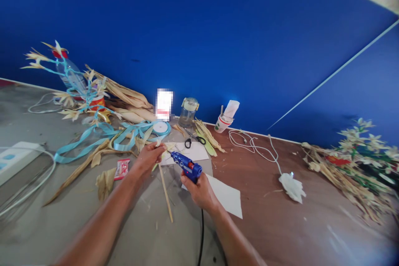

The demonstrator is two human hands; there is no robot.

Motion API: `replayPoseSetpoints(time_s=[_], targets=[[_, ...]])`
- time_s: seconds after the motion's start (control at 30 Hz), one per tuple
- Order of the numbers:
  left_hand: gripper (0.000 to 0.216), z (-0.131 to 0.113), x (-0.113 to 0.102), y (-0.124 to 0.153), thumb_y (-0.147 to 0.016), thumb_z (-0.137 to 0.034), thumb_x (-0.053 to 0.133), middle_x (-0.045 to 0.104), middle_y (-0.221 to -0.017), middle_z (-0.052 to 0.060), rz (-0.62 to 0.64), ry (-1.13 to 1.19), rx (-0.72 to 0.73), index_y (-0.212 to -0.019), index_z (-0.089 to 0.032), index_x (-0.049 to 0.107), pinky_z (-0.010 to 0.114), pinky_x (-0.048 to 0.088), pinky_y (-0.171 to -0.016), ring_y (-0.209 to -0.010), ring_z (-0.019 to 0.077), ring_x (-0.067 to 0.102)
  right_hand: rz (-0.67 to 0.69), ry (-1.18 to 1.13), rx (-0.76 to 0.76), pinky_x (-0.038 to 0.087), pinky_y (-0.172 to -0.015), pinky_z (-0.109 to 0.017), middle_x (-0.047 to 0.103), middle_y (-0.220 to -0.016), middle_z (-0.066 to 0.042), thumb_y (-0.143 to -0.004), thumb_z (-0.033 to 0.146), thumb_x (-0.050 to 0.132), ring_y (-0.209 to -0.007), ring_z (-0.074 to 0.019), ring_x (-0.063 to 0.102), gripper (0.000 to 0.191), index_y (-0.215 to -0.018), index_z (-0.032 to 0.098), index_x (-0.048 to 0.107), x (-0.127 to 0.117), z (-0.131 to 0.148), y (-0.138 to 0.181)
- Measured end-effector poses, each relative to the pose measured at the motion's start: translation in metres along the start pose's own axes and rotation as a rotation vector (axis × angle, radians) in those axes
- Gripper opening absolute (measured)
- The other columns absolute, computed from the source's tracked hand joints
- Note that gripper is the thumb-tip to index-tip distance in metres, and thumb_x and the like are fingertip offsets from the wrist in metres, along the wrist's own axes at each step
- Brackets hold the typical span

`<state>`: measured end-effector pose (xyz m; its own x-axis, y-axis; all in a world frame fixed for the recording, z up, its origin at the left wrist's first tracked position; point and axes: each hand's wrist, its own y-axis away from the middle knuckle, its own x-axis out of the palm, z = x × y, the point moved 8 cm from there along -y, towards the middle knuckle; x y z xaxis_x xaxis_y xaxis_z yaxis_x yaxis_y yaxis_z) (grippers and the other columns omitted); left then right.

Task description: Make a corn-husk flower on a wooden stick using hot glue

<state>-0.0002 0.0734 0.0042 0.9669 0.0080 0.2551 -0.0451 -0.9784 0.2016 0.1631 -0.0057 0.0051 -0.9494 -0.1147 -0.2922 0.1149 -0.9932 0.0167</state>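
Bare-handed and bare-armed: we see a left hand (148, 158) and a right hand (201, 191), each uncovered from the fingertips to a slim, bare wrist. Behind them, the left forearm (109, 212) and the right forearm (232, 232), smooth in outline, broaden steadily toward the elbow and are bare for as much of their length as we can see. The thumbs look sturdy to us; the fingernails are too small for us to make out.

Looks like craft wkspc: glue gun (186, 165) over tbl (141, 232) w/ ribbon (125, 146) & dried husks (124, 92).
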Motion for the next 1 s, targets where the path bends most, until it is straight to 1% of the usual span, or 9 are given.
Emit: replayPoseSetpoints(time_s=[0.17,0.33,0.57,0.77,1.0], targets=[[0.020,-0.0021,0.0014,0.0002,-0.058,-0.030,0.069,0.036,-0.046,-0.008,0.017,-0.014,0.014,-0.064,-0.015,0.058,0.019,0.025,-0.042,-0.042,0.0047,0.030,-0.004,0.006,-0.014,0.038,-0.056,-0.023,0.052,-0.065,0.001,-0.079,0.032,0.054,-0.059,-0.0109,0.044,0.017,-0.081,0.016,0.060,0.0009,0.0019,0.0006],[0.020,-0.0022,0.0005,0.0010,-0.058,-0.030,0.070,0.038,-0.045,-0.007,0.001,-0.006,0.010,-0.065,-0.015,0.059,0.019,0.025,-0.042,-0.043,0.0050,0.031,0.006,0.026,-0.033,0.037,-0.056,-0.023,0.051,-0.064,0.001,-0.079,0.031,0.054,-0.059,-0.0111,0.044,0.015,-0.078,0.017,0.058,0.0015,0.0078,0.0014],[0.021,-0.0034,-0.0015,0.0010,-0.057,-0.030,0.070,0.038,-0.045,-0.007,-0.009,0.004,0.011,-0.065,-0.014,0.059,0.018,0.026,-0.042,-0.042,0.0047,0.031,0.006,0.045,-0.007,0.036,-0.056,-0.023,0.049,-0.063,0.001,-0.079,0.031,0.054,-0.059,-0.0112,0.042,0.015,-0.077,0.016,0.056,0.0011,0.0034,0.0023],[0.022,-0.0012,-0.0002,0.0010,-0.056,-0.030,0.071,0.039,-0.046,-0.007,0.000,0.013,-0.001,-0.067,-0.014,0.060,0.017,0.027,-0.042,-0.043,0.0044,0.032,0.004,0.043,-0.028,0.035,-0.054,-0.023,0.046,-0.061,0.002,-0.079,0.031,0.053,-0.057,-0.0105,0.040,0.015,-0.073,0.017,0.053,0.0015,0.0062,0.0010],[0.025,0.0012,-0.0001,-0.0003,-0.055,-0.030,0.072,0.040,-0.047,-0.008,-0.003,0.031,-0.004,-0.068,-0.013,0.060,0.017,0.025,-0.042,-0.042,0.0034,0.032,-0.007,0.035,-0.034,0.035,-0.053,-0.023,0.047,-0.060,0.002,-0.077,0.030,0.054,-0.056,-0.0110,0.040,0.013,-0.072,0.017,0.055,0.0003,0.0081,0.0016]])
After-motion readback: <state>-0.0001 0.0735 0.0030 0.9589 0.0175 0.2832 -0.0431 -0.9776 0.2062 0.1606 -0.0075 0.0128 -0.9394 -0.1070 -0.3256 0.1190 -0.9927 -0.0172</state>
